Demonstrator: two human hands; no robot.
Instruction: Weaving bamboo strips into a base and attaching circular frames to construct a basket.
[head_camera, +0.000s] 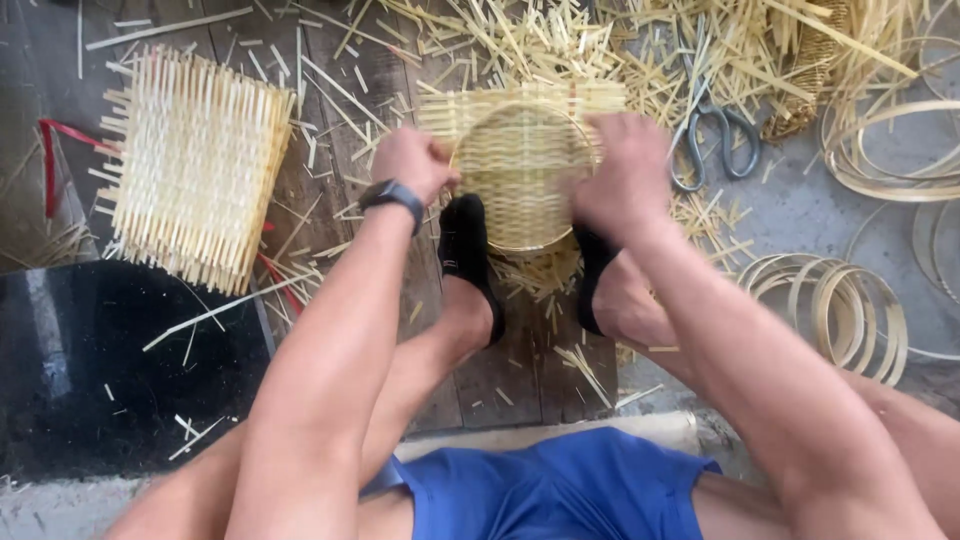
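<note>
A pale woven bamboo mat with a round hoop pressed into it (522, 170) lies on the wooden floor between my feet. My left hand (413, 163) is closed on the hoop's left rim, a dark watch on its wrist. My right hand (627, 175) grips the hoop's right rim, fingers curled over the edge. My feet in black socks (466, 250) brace the near edge of the mat from below.
A second square woven mat (195, 170) lies at the left. Grey-handled scissors (712, 135) lie to the right among bamboo offcuts. Coiled bamboo hoops (850, 310) sit at the right. A black slab (110, 360) is at the lower left.
</note>
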